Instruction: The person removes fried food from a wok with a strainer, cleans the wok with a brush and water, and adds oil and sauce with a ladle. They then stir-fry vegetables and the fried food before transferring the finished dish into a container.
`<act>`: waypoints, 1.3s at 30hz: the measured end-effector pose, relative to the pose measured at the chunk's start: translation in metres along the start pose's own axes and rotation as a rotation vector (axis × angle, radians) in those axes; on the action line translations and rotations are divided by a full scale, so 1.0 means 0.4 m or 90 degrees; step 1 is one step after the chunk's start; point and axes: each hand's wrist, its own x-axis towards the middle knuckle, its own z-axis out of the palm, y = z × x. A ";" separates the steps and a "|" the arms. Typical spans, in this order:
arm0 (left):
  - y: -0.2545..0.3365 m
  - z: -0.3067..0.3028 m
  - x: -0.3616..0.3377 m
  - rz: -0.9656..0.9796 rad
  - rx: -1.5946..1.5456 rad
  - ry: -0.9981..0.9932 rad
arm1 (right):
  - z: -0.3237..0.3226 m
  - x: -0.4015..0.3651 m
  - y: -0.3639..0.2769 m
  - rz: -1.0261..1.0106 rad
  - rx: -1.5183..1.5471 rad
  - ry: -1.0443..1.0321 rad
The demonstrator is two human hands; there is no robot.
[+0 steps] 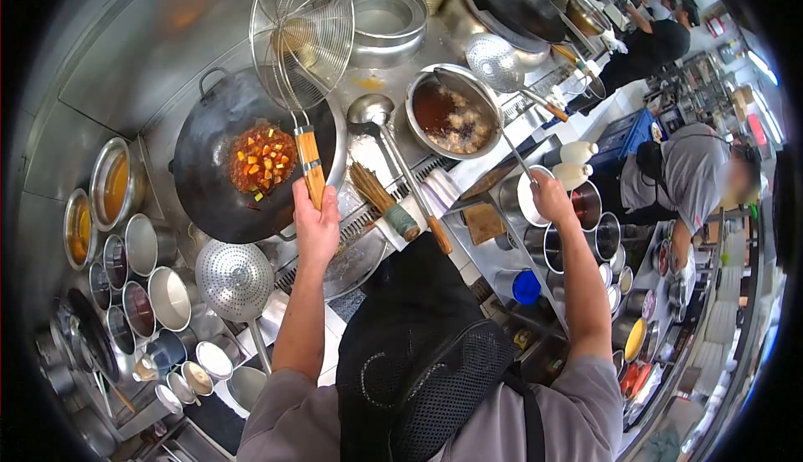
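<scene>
My left hand (316, 219) is closed around the wooden handle of a wire spider strainer (303, 35), its basket raised over the far rim of a black wok (201, 152). Chopped red and orange food in sauce (263, 159) lies in the wok. My right hand (549, 198) grips the thin metal handle of a long utensil (512, 146) that reaches to a steel bowl (415, 127). That bowl holds brown liquid and browned fried pieces (464, 127). The utensil's far end is hard to make out.
A ladle (393, 140) and a bamboo brush (376, 194) lie between wok and bowl. Perforated skimmers (234, 282) (493, 62) rest on either side. Several containers (170, 299) stand at left. Another wok (519, 2) sits at the back. A person (682, 169) leans at the right counter.
</scene>
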 end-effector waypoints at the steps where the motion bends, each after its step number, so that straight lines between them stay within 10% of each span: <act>1: 0.005 -0.004 -0.001 0.006 -0.011 -0.017 | 0.003 0.013 0.010 -0.040 0.025 0.005; 4: 0.017 -0.042 -0.023 0.043 0.001 -0.010 | -0.112 0.060 -0.092 0.284 0.321 -0.289; 12: 0.012 -0.129 -0.058 0.047 -0.006 0.019 | -0.039 0.078 -0.039 0.487 0.774 -0.375; 27: -0.029 0.041 0.067 0.143 0.295 -0.040 | 0.241 -0.115 -0.057 0.340 1.288 -0.252; 39: -0.120 0.319 0.055 0.148 0.313 -0.141 | -0.039 -0.154 -0.202 0.336 1.166 -0.083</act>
